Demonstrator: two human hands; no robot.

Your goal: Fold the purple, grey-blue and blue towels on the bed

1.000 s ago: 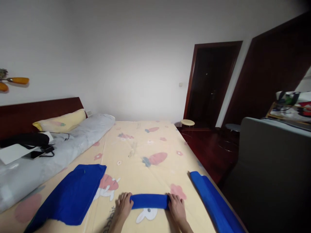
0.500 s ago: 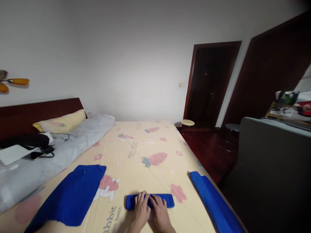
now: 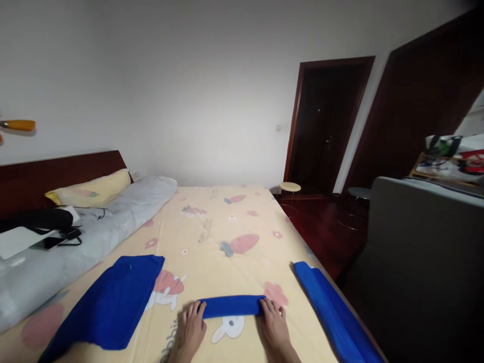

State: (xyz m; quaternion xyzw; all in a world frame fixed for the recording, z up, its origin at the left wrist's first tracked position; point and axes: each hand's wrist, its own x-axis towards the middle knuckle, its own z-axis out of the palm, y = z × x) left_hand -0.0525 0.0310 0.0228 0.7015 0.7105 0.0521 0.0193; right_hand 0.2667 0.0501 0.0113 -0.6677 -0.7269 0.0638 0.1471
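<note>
A blue cloth (image 3: 232, 306), folded into a narrow flat strip, lies crosswise on the bed in front of me. My left hand (image 3: 194, 325) grips its left end, with bent fingers over the edge and the thumb on the near side. At the opposite end my right hand (image 3: 273, 318) has its fingers closed over the cloth in the same way. Another blue cloth (image 3: 113, 302) is spread flat to the left of my left hand. Along the bed's right edge rests a long folded blue cloth (image 3: 333, 312), apart from my right hand.
The bed sheet (image 3: 212, 222) has rabbit and carrot prints. To the left lie a grey quilt (image 3: 128, 212), a yellow pillow (image 3: 94, 187) and a phone (image 3: 53, 243). A stool (image 3: 290, 187) stands past the bed's right side, and a dark grey panel (image 3: 423, 267) rises at the right.
My hands have moved apart from the middle of the folded cloth to its two ends. The strip now looks smoother and flatter. The other cloths lie as before.
</note>
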